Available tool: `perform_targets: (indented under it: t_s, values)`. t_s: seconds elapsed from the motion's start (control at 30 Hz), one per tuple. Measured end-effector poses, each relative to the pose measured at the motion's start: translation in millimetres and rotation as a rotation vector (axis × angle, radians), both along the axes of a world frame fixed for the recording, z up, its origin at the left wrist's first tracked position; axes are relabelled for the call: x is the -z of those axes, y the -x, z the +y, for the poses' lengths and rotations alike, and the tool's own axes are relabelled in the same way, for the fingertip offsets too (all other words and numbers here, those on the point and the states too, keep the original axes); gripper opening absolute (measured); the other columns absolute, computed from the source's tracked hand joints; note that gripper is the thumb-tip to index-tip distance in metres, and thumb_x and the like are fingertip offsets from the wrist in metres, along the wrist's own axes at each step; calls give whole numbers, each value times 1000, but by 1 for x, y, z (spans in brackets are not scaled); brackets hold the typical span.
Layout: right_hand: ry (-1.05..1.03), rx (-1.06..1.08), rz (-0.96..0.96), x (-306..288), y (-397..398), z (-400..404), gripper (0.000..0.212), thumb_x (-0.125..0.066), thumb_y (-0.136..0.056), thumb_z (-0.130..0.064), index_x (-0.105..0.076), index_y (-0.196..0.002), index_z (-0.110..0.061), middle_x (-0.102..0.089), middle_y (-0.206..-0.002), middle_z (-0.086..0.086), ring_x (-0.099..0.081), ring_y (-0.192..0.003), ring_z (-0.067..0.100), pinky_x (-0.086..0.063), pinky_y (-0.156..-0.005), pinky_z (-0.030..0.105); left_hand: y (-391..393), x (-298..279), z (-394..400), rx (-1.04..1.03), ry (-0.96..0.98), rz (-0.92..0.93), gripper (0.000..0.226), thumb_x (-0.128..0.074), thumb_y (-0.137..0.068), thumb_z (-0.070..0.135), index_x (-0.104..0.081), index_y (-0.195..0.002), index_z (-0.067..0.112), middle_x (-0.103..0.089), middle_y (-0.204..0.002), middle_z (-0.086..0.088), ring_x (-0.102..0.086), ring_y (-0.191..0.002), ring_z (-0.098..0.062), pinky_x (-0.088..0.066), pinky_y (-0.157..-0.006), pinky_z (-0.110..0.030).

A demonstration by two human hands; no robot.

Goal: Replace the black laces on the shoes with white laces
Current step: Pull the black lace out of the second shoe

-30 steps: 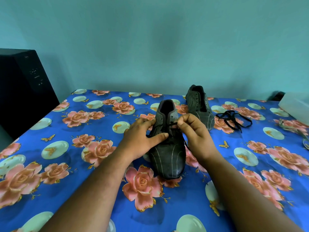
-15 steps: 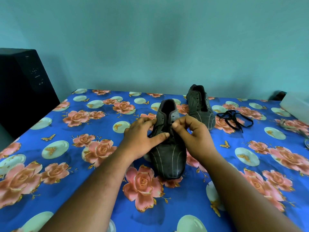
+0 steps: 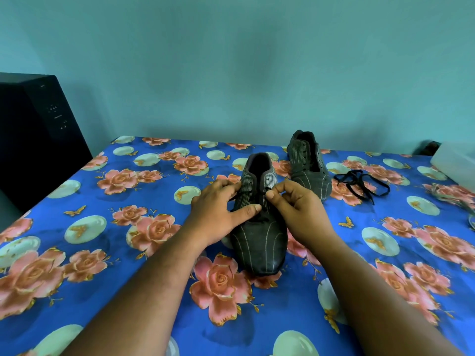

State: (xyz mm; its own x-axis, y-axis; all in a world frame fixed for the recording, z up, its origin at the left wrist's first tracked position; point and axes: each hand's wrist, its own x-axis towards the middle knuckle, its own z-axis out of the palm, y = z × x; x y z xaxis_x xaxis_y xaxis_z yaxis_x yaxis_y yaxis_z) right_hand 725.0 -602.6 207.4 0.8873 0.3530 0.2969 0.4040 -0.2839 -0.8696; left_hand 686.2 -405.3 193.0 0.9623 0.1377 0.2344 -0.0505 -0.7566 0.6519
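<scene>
A dark striped shoe (image 3: 259,237) stands in the middle of the table, toe toward me, with a black lace (image 3: 253,191) still threaded across its eyelets. My left hand (image 3: 218,209) rests on the shoe's left side, thumb lying across the tongue. My right hand (image 3: 295,209) pinches the black lace at the shoe's right eyelets. Behind, to the right, a second dark shoe (image 3: 308,165) stands with bare eyelets. A loose black lace (image 3: 359,183) lies in a tangle to its right.
The table wears a blue cloth (image 3: 128,227) printed with pink roses. A black box (image 3: 33,140) stands at the left edge. A white container (image 3: 455,160) sits at the far right, and pale cords (image 3: 447,194) lie near it.
My right hand has shifted a little along the lace at the eyelets, re-gripping it. The left hand has stayed on the shoe.
</scene>
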Motion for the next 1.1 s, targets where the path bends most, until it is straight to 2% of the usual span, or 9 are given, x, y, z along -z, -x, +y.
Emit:
perform_targets:
  t_s: [0.1,0.27,0.43,0.5,0.63,0.7,0.8,0.9,1.1]
  values:
    - [-163,-54,23,-5,3,1,22,-53,-105,-20,-56,-85,-11,-55,-71,2,-47,-67,11,-42,-65,25,1,0,0,4,-11,4,90,-43,-67,92,-57,-137,38,-51,-128,15,-47,-126,-14,-41,-104,-52]
    - [-748,76,261,-18,1,-1,23,-45,-105,-13,-51,-84,-17,-53,-66,2,-44,-58,14,-39,-57,24,2,-1,-1,-11,-21,32,96,-39,-65,94,-54,-141,38,-50,-132,14,-45,-129,-14,-37,-107,-50]
    - [-59,269,-54,4,-18,-11,11,-56,-92,-6,-53,-90,-17,-49,-82,-6,-43,-69,12,-39,-67,29,3,-1,-1,-7,-10,31,94,-40,-66,93,-52,-141,38,-51,-131,16,-47,-127,-12,-36,-106,-51]
    - [30,264,-241,8,-16,-10,20,-54,-88,-6,-55,-101,-21,-47,-97,-15,-48,-83,11,-40,-79,28,3,-2,-1,-11,-1,33,93,-46,-67,93,-52,-141,37,-52,-132,15,-48,-126,-11,-37,-107,-51]
    - [190,126,-395,10,-11,-3,17,-59,-90,-46,-60,-98,-31,-55,-101,-15,-54,-101,12,-45,-89,36,4,-3,-2,-27,2,7,79,-60,-78,77,-51,-143,33,-52,-135,13,-48,-122,-5,-35,-108,-47]
    - [270,117,-390,11,-10,-1,20,-58,-89,-54,-61,-93,-35,-56,-99,-14,-54,-102,16,-47,-88,46,4,-3,-2,-30,-3,-2,76,-63,-80,72,-50,-144,32,-52,-136,13,-44,-115,0,-35,-107,-45]
    - [269,96,-448,11,-12,-3,11,-59,-93,-43,-60,-90,-33,-56,-95,-12,-53,-98,17,-46,-86,46,5,-3,-3,-24,-5,0,75,-62,-81,71,-49,-144,33,-51,-138,13,-39,-111,5,-33,-105,-40]
    - [188,49,-376,7,-12,-3,13,-59,-100,-25,-57,-87,-24,-55,-89,-11,-51,-90,11,-41,-81,29,6,-4,-4,-28,-16,-5,74,-62,-81,71,-48,-145,35,-50,-139,14,-38,-111,5,-29,-102,-39]
    - [-447,4,101,-18,7,3,25,-40,-105,-5,-50,-83,-12,-53,-68,-8,-50,-65,4,-46,-65,16,4,-4,-4,-47,-32,42,68,-58,-83,73,-51,-142,39,-50,-141,9,-44,-135,-18,-31,-110,-48]
